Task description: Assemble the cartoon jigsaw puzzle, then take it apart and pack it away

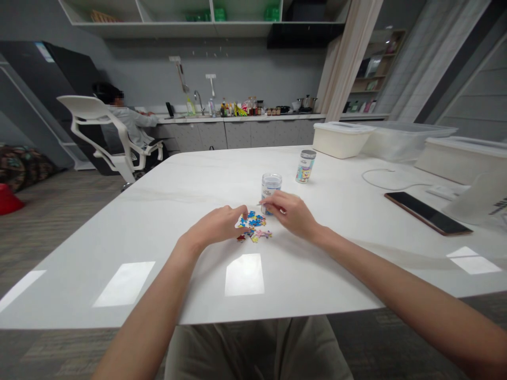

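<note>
A small pile of colourful jigsaw puzzle pieces (257, 221) lies on the white table, mostly blue with some pink, yellow and red. My left hand (222, 224) is at the pile's left side, thumb and fingers curved but apart, with its fingertips at the pieces. Just above the pile's right side, my right hand (291, 211) pinches a small pale puzzle piece (260, 203), seen nearly edge-on. Behind the right fingers stands a clear lidless jar (271, 182), its lower part partly hidden by them; something blue shows low in it. A printed canister (306, 168) with a silver lid stands farther back.
On the right lie a dark phone (428, 212) and a white cable (380, 184). Lidded storage boxes (343, 140) line the table's far right. A person (132, 124) sits on a white chair (101, 124) at the back left, near the kitchen counter (237, 119).
</note>
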Tool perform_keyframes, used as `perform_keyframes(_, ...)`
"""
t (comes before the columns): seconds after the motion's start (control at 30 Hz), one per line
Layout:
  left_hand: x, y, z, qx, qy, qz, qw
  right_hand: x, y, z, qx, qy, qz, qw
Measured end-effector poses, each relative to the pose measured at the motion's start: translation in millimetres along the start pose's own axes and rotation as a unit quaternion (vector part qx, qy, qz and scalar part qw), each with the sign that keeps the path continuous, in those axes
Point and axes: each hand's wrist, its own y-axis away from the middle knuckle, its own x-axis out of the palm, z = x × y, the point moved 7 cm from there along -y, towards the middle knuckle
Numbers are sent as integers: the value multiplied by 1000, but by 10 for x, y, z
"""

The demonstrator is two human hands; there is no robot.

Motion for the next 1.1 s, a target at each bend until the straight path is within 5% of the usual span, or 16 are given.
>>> perform_keyframes(0.1,11,-2,67,-14,-30,3,999,-288,-71,-100,48,17,-124,991)
perform_keyframes(0.2,7,2,88,-29,-38,5,999,-388,-136,-213,67,28,-176,982)
perform_keyframes(0.47,31,18,161,-59,-42,33,997,-201,-120,-356,89,30,-111,989)
perform_keyframes(0.8,74,68,138,-19,48,82,995,159,59,-662,232,-35,-22,972)
perform_keyframes(1.1,81,74,22,6,87,116,989,163,91,-634,237,-50,-52,969)
